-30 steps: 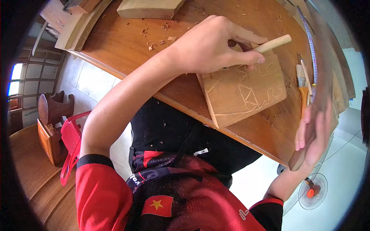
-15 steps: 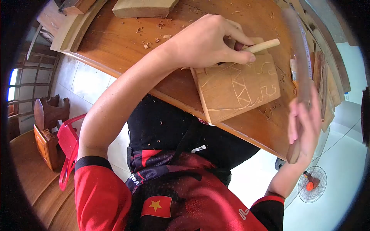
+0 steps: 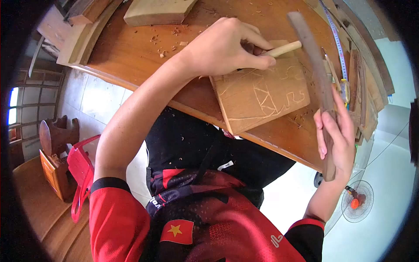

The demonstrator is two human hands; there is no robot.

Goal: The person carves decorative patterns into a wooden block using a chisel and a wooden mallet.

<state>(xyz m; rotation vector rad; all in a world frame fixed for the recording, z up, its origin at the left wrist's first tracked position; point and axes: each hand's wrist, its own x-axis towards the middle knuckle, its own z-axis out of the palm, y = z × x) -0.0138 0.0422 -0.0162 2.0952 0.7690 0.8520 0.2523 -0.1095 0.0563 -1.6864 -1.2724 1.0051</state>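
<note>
My left hand (image 3: pixel 227 48) is closed around a chisel (image 3: pixel 286 48) whose pale wooden handle sticks out to the right. Its blade end is mostly hidden under the fingers. Beneath lies a wooden board (image 3: pixel 242 107) with carved outlines and lines on its face, near the table's front edge. In my right hand (image 3: pixel 338 137) is a long dark wooden stick (image 3: pixel 321 74), gripped by its lower end. The stick's upper part is at the butt of the chisel handle, touching or nearly so.
Shavings (image 3: pixel 163 54) are scattered over the wooden table (image 3: pixel 144 56). A thick wood block (image 3: pixel 159 12) sits at the back. On the right are a tape measure (image 3: pixel 336 37) and several wood strips (image 3: pixel 369 56). A fan (image 3: pixel 357 201) stands on the floor to the right.
The stick in my right hand has swung left, from apart to the end of the chisel handle. My left hand keeps its grip on the chisel over the board. The view has shifted slightly.
</note>
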